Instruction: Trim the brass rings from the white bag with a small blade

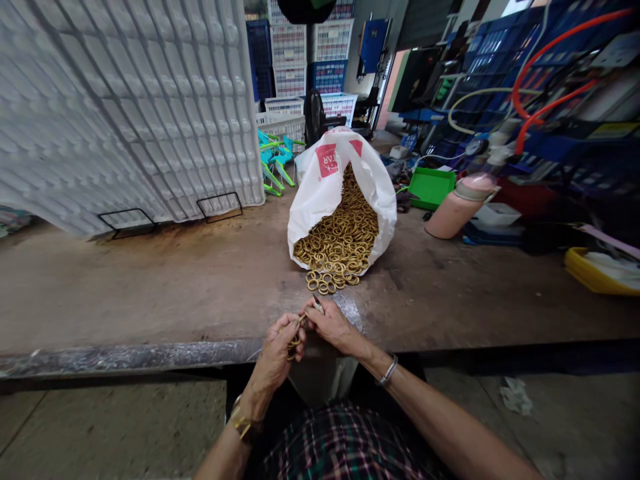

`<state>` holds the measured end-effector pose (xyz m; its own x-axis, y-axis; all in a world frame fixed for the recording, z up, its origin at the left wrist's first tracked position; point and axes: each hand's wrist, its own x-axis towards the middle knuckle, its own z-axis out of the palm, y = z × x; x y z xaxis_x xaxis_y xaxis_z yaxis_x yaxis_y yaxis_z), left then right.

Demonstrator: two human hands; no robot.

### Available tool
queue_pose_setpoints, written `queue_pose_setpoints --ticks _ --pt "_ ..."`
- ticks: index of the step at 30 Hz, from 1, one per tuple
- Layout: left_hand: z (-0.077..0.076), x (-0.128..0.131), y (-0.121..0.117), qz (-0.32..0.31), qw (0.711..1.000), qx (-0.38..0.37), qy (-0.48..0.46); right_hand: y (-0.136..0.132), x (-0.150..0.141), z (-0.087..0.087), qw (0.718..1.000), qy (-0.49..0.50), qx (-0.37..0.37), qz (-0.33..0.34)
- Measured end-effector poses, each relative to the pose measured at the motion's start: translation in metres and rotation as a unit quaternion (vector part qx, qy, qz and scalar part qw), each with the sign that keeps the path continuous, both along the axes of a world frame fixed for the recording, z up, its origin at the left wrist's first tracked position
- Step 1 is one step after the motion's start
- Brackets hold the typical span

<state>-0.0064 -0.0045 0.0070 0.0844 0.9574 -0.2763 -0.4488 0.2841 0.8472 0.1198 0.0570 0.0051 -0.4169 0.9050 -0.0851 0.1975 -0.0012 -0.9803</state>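
My left hand (280, 345) is closed around several brass rings (294, 347), which show between its fingers. One ring is pinched at its fingertips, edge toward me, where the two hands meet. My right hand (334, 325) is closed too, gripping a small tool (318, 305) with a pale body and a dark pointed tip; its exact kind is too small to make out. Just beyond the hands, a white plastic bag (383, 193) lies open toward me. A heap of brass rings (345, 230) fills it and spills from its mouth onto the brown worktable (200, 287).
Stacked white ribbed trays (165, 107) stand at the left, with black wire stands (220, 205) at their base. At the right are a pink bottle (453, 210), a green tray (433, 188) and a yellow container (595, 273). The table's front edge (150, 355) is plastic-wrapped.
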Motion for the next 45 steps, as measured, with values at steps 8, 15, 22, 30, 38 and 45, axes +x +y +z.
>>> queue_pose_setpoints --ticks 8,15,22,30,38,45 --pt "-0.001 -0.006 -0.001 -0.003 0.999 -0.008 -0.042 -0.002 -0.002 0.0 0.999 -0.003 0.034 0.002" --pt "-0.002 -0.006 -0.003 0.007 0.998 0.001 -0.06 -0.006 -0.002 0.002 0.987 -0.11 0.113 -0.011" --pt "-0.004 0.001 -0.004 0.05 0.999 0.008 -0.012 -0.017 0.003 0.001 0.891 -0.369 0.248 0.09" --pt "-0.01 0.002 -0.004 0.062 0.992 0.042 0.098 -0.017 0.002 0.001 0.864 -0.418 0.253 0.123" --pt "-0.004 0.006 -0.014 -0.006 0.999 0.03 0.044 0.013 0.014 0.003 0.844 -0.48 0.236 0.043" --pt "0.001 0.003 -0.007 0.047 0.988 -0.067 -0.133 0.043 0.003 0.004 0.813 -0.513 0.274 -0.032"
